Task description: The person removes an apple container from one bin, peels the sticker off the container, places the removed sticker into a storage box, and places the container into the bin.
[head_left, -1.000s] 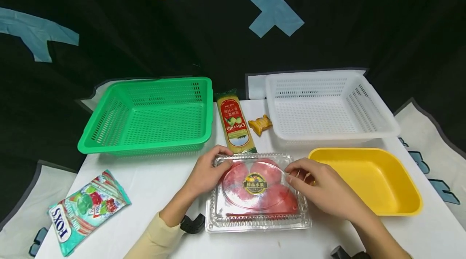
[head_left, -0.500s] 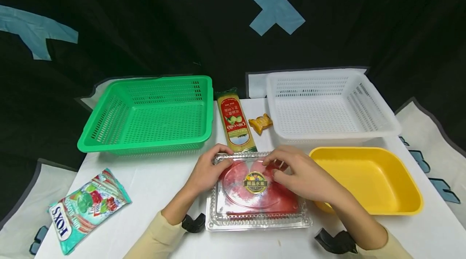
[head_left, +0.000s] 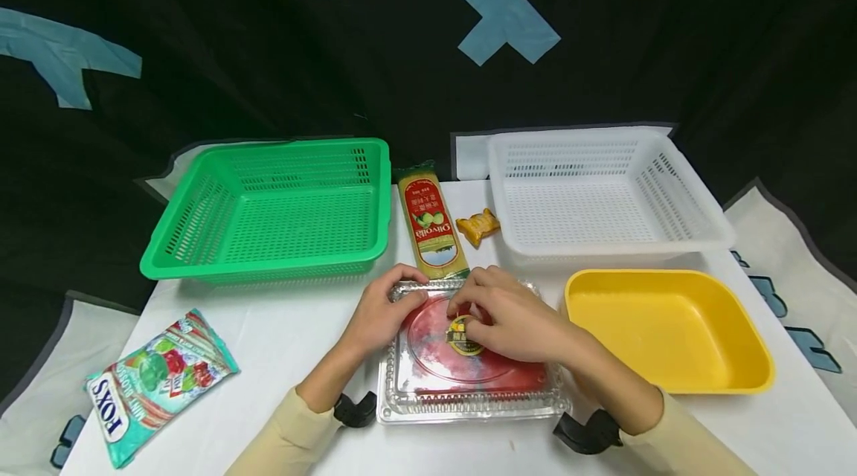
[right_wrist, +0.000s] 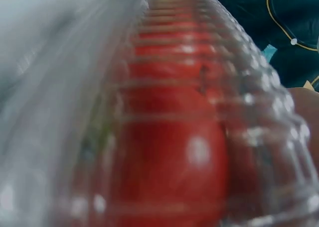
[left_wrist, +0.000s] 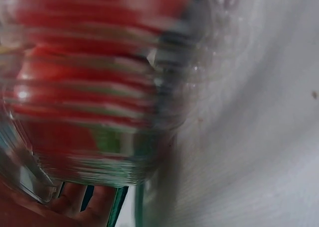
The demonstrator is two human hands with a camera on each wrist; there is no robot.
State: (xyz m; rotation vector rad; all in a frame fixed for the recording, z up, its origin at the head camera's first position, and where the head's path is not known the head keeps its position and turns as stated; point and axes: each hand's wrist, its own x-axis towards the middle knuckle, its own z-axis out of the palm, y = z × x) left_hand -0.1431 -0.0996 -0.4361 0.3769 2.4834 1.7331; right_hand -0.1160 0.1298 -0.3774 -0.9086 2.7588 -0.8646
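One clear ribbed plastic box of red round fruit (head_left: 462, 373), head view's 6 o'clock; left hand (head_left: 383, 316) grips its 10 o'clock edge; right hand (head_left: 512, 318), fingers curled narrow over round black-and-gold label (head_left: 461, 344), can't tell if pinching

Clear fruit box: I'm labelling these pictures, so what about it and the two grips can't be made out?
Sticker, whole design: head view, partly covered by the right grip.
Fruit count: head view, glare and the right grip; right wrist view, blur.
Right grip's contact with the box: right wrist view, cut off by the right edge.
Left grip, full shape: left wrist view, cut off by the left and bottom edges.
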